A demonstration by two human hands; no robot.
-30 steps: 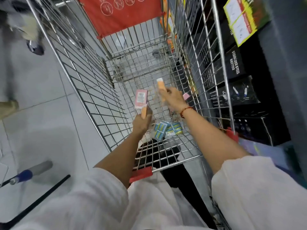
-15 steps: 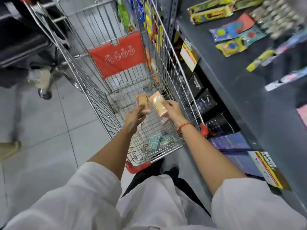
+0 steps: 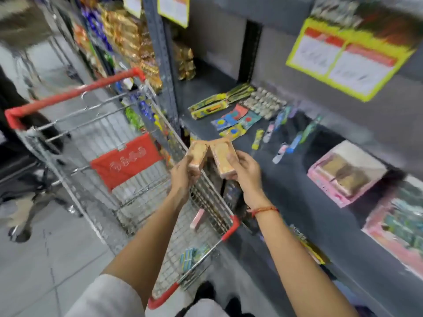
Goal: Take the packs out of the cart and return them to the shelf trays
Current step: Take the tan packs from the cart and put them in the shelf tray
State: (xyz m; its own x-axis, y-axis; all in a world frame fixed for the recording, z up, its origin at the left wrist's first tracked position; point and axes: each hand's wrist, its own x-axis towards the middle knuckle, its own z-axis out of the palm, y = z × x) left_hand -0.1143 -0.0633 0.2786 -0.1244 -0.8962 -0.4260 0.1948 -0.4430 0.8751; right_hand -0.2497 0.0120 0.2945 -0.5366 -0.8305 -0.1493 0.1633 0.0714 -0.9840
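My left hand (image 3: 183, 177) grips an orange-tan pack (image 3: 197, 154) and my right hand (image 3: 245, 171) grips a second one like it (image 3: 223, 156); the two packs touch at their tops. Both hands are above the right rim of the wire cart (image 3: 96, 179), close to the dark shelf (image 3: 297, 202). Inside the cart lie a pink pack (image 3: 197, 219) and several blue-green packs (image 3: 190, 257). On the shelf to the right stand a pink tray (image 3: 338, 197) holding tan packs and another pink tray (image 3: 393, 239) with greenish packs.
Loose toothbrush packs (image 3: 283, 131) and colourful cards (image 3: 233, 121) lie at the back of the shelf. A yellow price sign (image 3: 348, 56) hangs above. A person's legs and shoes (image 3: 20, 225) stand at the left behind the cart. A shelf post (image 3: 160, 60) rises beside the cart.
Both hands have lifted the two packs out of the cart basket up and right toward the shelf. The view has swung up and right, showing the shelf trays.
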